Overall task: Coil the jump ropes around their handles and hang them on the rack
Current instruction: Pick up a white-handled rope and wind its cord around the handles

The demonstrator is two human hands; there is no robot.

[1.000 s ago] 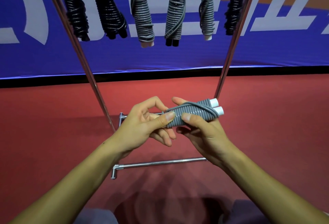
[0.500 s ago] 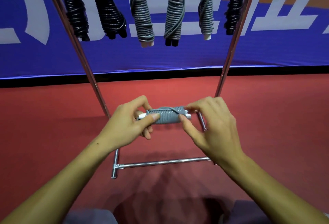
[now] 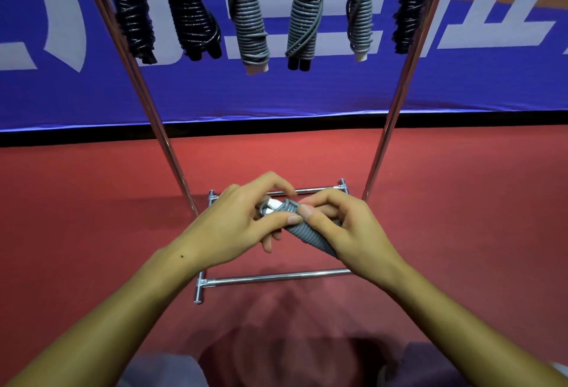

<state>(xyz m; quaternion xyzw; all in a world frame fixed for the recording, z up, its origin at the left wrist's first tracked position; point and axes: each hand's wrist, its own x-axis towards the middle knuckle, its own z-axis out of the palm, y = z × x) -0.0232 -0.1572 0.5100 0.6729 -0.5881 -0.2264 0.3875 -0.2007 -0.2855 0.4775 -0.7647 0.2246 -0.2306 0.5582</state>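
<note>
1. Two hands on one grey jump rope (image 3: 304,230), held low and dead centre over the red floor (image 3: 92,217). The right hand (image 3: 347,230) has its fingers curled round the coiled body, which runs toward 5 o'clock; the left hand (image 3: 242,227) pinches the white-tipped end at 10 o'clock, thumb on the coils.
2. Looks like the tuck-in step: coiling seems done and they're sorting the loose loop near the handle tips.
3. Behind the hands sits the rack (image 3: 276,277) base, its poles rising at 11 and 1.
4. Way up at 12, six coiled ropes (image 3: 249,27) already hang. Next up, I'd guess: free a loop, lift, hook it in a gap up there.
</note>
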